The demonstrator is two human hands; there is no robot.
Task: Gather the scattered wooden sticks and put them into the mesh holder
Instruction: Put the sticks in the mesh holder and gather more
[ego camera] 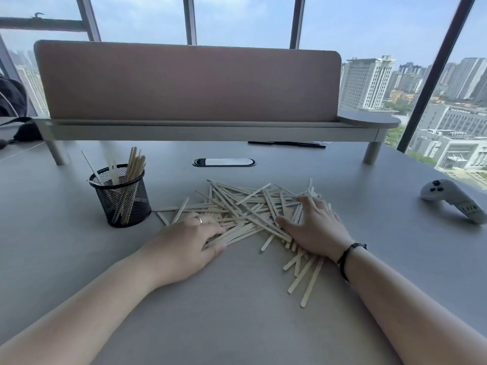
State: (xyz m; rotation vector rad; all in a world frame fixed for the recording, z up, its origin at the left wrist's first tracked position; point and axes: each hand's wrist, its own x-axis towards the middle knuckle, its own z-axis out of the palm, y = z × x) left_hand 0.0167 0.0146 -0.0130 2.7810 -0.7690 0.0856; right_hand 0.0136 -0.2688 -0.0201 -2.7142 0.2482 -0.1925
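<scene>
Two arms: both reach in from the near edge of the table, bare, and angle toward each other.
Table (237, 325): big, grey and flat; it carries all the things.
Screen (184, 83): a pinkish board standing on a raised shelf along the far edge.
Stick pile (247, 206): many pale flat wooden sticks lie crossed over each other in the middle of the table, between the two hands. A few loose ones trail toward the near edge, under the right wrist.
Left hand (189, 243): palm down on the left side of the pile. Its fingers are close together and curl over some sticks, pressing them to the table. I cannot tell if it grips any. One finger has a ring.
Right hand (313, 227): palm down on the right side of the pile, fingers spread wide on top of the sticks. A dark band is on the wrist.
Mesh holder (121, 198): a black wire cup, upright, just left of the pile. Some sticks already stand in it, leaning.
Controller (453, 200): white, near the right edge, well apart from the pile.
</scene>
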